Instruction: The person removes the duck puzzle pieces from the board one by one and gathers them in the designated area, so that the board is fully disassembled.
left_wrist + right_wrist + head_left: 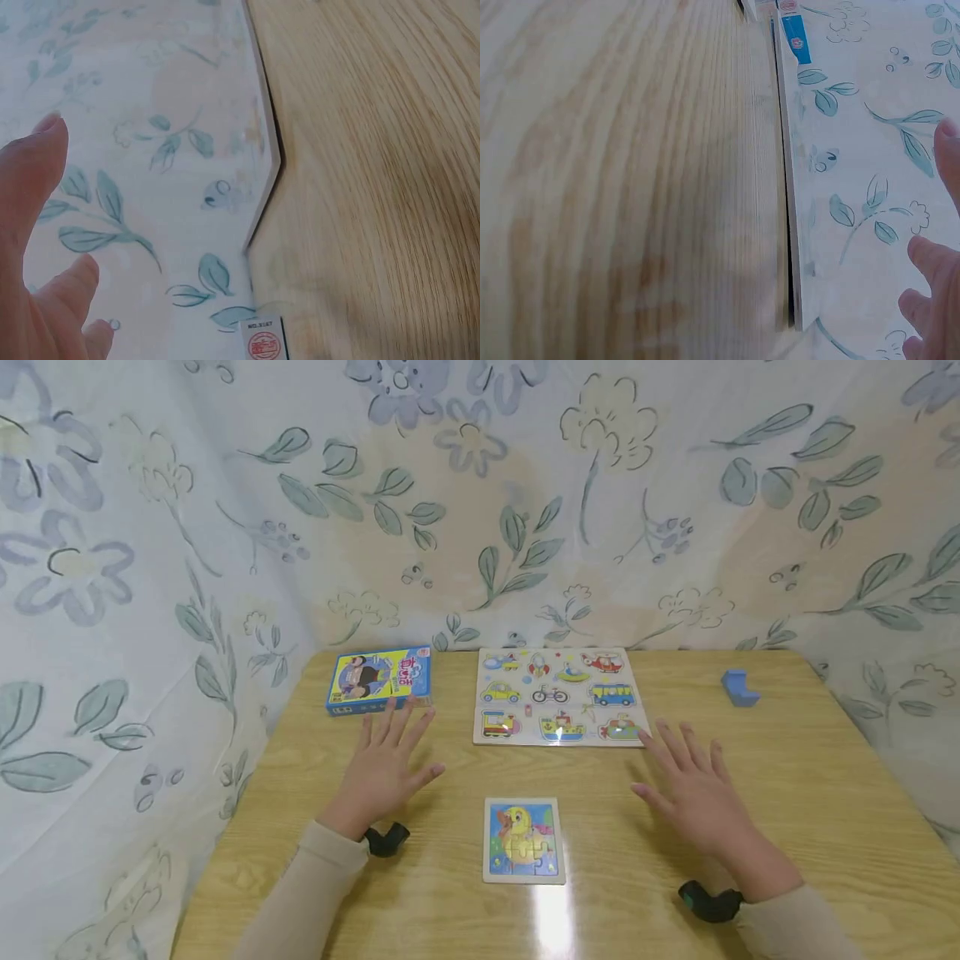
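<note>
With its fingers spread, my left hand (382, 768) is held over the table just in front of a blue and yellow cardboard box (382, 681). My right hand (697, 793) is likewise spread, its index fingertip near the lower right corner of a vehicle puzzle board (555, 697). Neither hand holds anything. Between them, closer to me, lies a small square duck jigsaw puzzle (523, 842) in a pale frame. The left wrist view shows several of the left fingers (34, 176); the right wrist view shows several of the right fingers (934, 262).
A small blue block-like piece (739, 688) stands at the back right of the wooden table (420, 910). Flower-patterned cloth (480, 527) hangs behind the table and along its sides. Dark bands (387, 840) sit at both wrists.
</note>
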The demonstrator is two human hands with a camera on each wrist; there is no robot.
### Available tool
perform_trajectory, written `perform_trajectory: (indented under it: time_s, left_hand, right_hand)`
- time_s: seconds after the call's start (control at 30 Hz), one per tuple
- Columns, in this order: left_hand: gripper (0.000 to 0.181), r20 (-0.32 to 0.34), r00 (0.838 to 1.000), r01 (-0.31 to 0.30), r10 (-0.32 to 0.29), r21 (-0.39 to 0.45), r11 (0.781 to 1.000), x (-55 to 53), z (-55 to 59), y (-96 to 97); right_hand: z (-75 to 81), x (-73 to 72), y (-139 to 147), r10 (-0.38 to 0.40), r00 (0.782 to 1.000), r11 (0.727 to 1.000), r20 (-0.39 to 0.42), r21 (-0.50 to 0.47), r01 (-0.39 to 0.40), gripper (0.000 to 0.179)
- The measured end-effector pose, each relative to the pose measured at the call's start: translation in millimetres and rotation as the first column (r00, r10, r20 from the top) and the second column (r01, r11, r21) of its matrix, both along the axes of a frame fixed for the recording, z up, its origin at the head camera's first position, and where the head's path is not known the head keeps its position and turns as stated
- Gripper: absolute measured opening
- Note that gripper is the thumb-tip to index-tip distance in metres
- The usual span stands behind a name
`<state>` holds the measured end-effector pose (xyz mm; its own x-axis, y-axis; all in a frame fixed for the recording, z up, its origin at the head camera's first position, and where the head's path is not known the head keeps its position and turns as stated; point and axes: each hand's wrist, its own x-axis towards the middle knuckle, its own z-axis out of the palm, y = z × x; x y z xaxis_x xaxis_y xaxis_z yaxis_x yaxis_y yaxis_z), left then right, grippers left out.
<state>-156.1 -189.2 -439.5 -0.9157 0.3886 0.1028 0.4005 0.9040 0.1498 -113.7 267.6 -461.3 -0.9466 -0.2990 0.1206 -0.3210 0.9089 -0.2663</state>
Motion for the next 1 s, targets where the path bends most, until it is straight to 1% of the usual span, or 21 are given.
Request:
perform_trajectory:
  time_s: [0.17,0.27,0.33,0.4,0.43,0.5,0.53,0.6,0.67,0.77,0.8,0.9,1.0]
  left_hand:
    - [0.085,-0.001,1.000,-0.001,0.001,0.021,1.000,0.0,-3.8,1.6]
    - [0.085,-0.014,1.000,0.008,-0.007,0.049,0.999,2.2,-4.3,1.9]
    - [0.083,-0.034,0.999,0.016,-0.014,0.065,0.998,4.8,-2.5,2.9]
    - [0.078,-0.054,0.998,0.033,-0.026,0.119,0.992,7.7,-1.4,6.1]
    - [0.074,-0.058,0.998,0.037,-0.029,0.156,0.987,9.5,-1.2,9.0]
    - [0.060,-0.039,0.999,0.040,-0.032,0.235,0.971,14.1,-1.5,17.1]
    - [0.054,-0.019,0.999,0.044,-0.041,0.276,0.960,16.0,-3.3,22.0]
    - [0.042,0.050,0.997,0.037,-0.058,0.340,0.940,19.7,-8.3,32.3]
    - [0.036,0.123,0.989,0.030,-0.081,0.367,0.930,21.6,-15.6,41.4]
    - [0.033,0.209,0.971,0.023,-0.116,0.403,0.915,21.5,-29.1,50.7]
    - [0.034,0.226,0.966,0.022,-0.127,0.416,0.909,21.2,-33.5,52.8]
    - [0.036,0.251,0.954,0.033,-0.164,0.456,0.889,22.1,-46.0,57.4]
    - [0.043,0.249,0.944,0.077,-0.215,0.468,0.880,26.0,-55.1,62.0]
  right_hand:
    - [-1.2,-5.1,-2,0.004,1.000,1.000,-0.017,0.005,-0.004,0.080]
    - [-0.3,-8.0,-8,0.015,0.998,1.000,-0.063,-0.008,-0.015,0.081]
    - [1.8,-8.7,-15,0.024,0.994,0.999,-0.109,-0.038,-0.028,0.078]
    - [5.2,-8.3,-26,0.032,0.986,0.995,-0.166,-0.089,-0.047,0.067]
    - [7.7,-7.3,-33,0.037,0.980,0.991,-0.193,-0.117,-0.061,0.059]
    - [13.3,-4.2,-48,0.050,0.973,0.981,-0.225,-0.171,-0.090,0.039]
    - [15.3,-2.1,-56,0.062,0.972,0.974,-0.226,-0.200,-0.108,0.029]
    - [19.4,2.2,-73,0.085,0.981,0.959,-0.174,-0.255,-0.128,0.015]
    - [20.2,5.3,-91,0.117,0.989,0.944,-0.090,-0.299,-0.139,0.007]
    - [16.7,5.6,-117,0.183,0.983,0.925,0.028,-0.343,-0.163,0.004]
    - [14.4,4.6,-124,0.209,0.976,0.919,0.051,-0.352,-0.179,0.004]
    - [5.9,1.4,-144,0.279,0.956,0.906,0.087,-0.353,-0.232,0.004]
    - [-3.2,-0.2,-157,0.315,0.942,0.904,0.112,-0.336,-0.263,0.005]
